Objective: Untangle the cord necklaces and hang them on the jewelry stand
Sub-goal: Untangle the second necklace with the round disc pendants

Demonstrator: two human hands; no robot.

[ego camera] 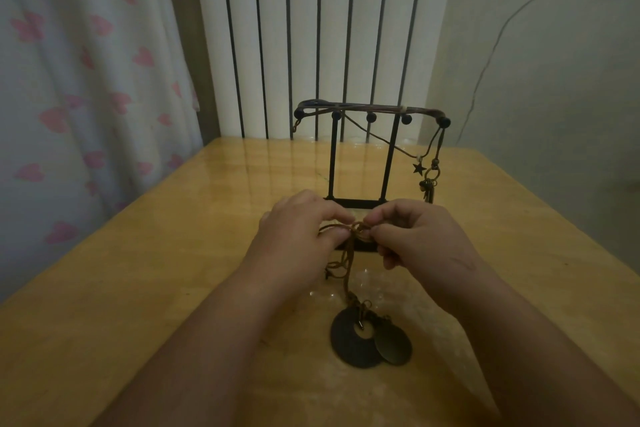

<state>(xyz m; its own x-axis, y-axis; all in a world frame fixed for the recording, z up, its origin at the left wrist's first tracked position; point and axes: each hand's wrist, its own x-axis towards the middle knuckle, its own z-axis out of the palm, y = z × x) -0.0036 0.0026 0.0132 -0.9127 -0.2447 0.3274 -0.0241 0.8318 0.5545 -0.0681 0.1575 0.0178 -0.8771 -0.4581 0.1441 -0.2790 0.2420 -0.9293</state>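
While both hands meet over the table, the parts read as follows.
Left hand [299, 229]: fingertips pinched on the brown cord just left of the knot.
Right hand [420, 236]: fingers curled, pinching the same knot from the right.
Knotted cord [358, 229]: a brown tangle held between the hands, just in front of the stand's base.
Pendants: a dark ring disc [355, 340] and a bronze oval disc [393, 345], overlapping, resting on the wooden table [138, 270] below the knot.
Jewelry stand [367, 156]: black, upright; cords draped over its top bar.
Hung necklaces: a star charm [419, 168] and a charm cluster [429, 184] dangling at the right end.
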